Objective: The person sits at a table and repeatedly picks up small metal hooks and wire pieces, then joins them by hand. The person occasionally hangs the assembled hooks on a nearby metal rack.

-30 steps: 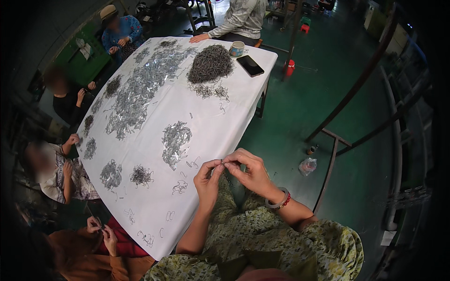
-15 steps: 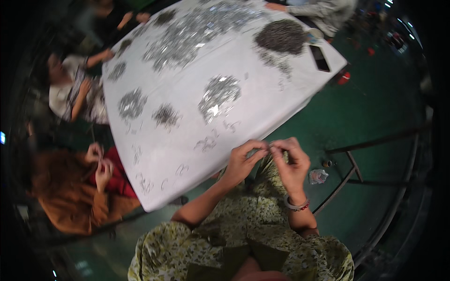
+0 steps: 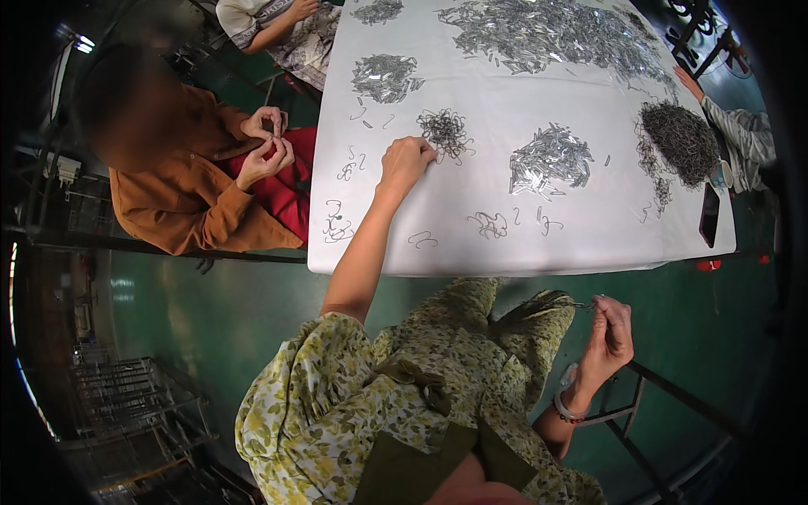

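Note:
My left hand (image 3: pixel 406 167) is stretched over the white table, its fingertips pinched together at the near-left edge of a small pile of dark wire hooks (image 3: pixel 446 130). Whatever those fingertips hold is too small to make out. Low on the right, away from the table, my right hand (image 3: pixel 613 332) pinches a thin wire hook (image 3: pixel 582 305) between thumb and fingers. A pile of shiny flat strips (image 3: pixel 551 164) lies to the right of the dark pile. Loose S-shaped wire hooks (image 3: pixel 488 225) are scattered near the front edge.
The white table (image 3: pixel 404 202) carries a large spread of shiny strips (image 3: pixel 547 38), a big dark heap of hooks (image 3: pixel 680 143) and a phone (image 3: pixel 709 215). A co-worker in brown (image 3: pixel 210 177) sits at the left. A metal frame (image 3: pixel 631 412) stands at lower right.
My hands were together in front of me and are now apart. The left has reached forward to the dark pile; the right has moved right. The view has turned, shifting the table.

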`<state>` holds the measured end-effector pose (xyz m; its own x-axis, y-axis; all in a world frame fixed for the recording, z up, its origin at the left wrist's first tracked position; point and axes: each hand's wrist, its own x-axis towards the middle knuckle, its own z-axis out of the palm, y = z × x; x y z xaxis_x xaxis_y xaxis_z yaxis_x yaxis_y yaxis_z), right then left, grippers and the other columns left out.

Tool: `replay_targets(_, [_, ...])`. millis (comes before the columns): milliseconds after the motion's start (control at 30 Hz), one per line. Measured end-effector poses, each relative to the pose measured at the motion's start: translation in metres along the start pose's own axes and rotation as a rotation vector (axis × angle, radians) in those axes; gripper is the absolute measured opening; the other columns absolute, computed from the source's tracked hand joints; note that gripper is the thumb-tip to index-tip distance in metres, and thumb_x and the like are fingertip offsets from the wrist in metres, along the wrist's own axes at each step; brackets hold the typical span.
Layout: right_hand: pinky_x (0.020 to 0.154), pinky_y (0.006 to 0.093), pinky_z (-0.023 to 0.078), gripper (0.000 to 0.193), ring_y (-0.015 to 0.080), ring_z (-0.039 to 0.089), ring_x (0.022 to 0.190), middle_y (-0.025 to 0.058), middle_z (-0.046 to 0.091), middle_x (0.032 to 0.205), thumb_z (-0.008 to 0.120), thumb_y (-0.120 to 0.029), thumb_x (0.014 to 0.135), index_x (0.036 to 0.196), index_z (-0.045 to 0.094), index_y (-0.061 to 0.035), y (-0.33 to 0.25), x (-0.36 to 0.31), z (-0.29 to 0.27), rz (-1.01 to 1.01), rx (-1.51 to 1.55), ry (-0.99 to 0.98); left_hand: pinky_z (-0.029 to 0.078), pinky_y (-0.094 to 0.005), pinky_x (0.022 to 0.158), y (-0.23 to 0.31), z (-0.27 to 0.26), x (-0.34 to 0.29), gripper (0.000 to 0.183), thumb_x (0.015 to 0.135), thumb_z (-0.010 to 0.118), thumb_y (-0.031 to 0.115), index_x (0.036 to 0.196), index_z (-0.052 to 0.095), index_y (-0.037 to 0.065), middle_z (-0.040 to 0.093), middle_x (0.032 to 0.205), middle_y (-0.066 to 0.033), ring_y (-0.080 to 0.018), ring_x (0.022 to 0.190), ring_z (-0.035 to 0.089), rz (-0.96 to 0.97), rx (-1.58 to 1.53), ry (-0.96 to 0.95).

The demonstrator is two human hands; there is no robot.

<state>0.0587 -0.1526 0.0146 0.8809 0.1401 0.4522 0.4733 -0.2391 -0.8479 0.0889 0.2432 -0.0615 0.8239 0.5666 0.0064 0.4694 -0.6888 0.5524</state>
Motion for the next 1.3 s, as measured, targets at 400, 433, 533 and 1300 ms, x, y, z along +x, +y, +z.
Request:
replay_targets(400, [0.077,0.0274,0.049,0.017,0.0158,0.060,0.084,0.0097,0.065,0.091,0.060,0.010,0.085,0.101,0.065,0.0055,-0.005,-0.009,0.001,0.121,0.115,0.080,0.052,-0.0471,0.076,0.012,0.027,0.009,0.015,0.083,0.058,0.008,0.082,0.066,-0.005,0.066,0.088,-0.0238,-0.0378,0.087,0.063,0.145,0.013,0.188])
replay_targets(433, [0.078,0.0269,0.050,0.019,0.0146,0.061,0.085,0.0092,0.065,0.092,0.060,0.009,0.087,0.104,0.065,0.0056,-0.006,-0.012,0.005,0.193,0.190,0.122,0.052,-0.0471,0.077,0.008,0.019,0.011,0.016,0.084,0.057,0.008,0.083,0.065,-0.005,0.066,0.089,-0.0239,-0.0382,0.087,0.063,0.140,-0.067,0.202])
replay_targets(533, [0.082,0.0258,0.051,0.035,0.0120,0.061,0.084,0.0059,0.062,0.092,0.058,0.007,0.090,0.125,0.056,0.0046,-0.001,-0.016,0.003,0.210,0.246,0.092,0.052,-0.0412,0.075,-0.012,0.021,0.036,0.018,0.085,0.062,0.016,0.086,0.069,-0.001,0.068,0.088,-0.0219,-0.0349,0.083,0.067,0.054,0.222,-0.114])
replay_targets(1300, [0.075,0.0246,0.048,0.020,0.0129,0.056,0.082,0.0076,0.060,0.089,0.059,0.010,0.087,0.105,0.066,0.0088,0.002,-0.032,0.002,0.174,0.084,0.190,0.052,-0.0298,0.080,0.194,0.017,-0.159,0.017,0.092,0.062,0.013,0.098,0.061,-0.003,0.062,0.099,-0.0108,-0.0187,0.095,0.063,0.497,-1.153,-0.884])
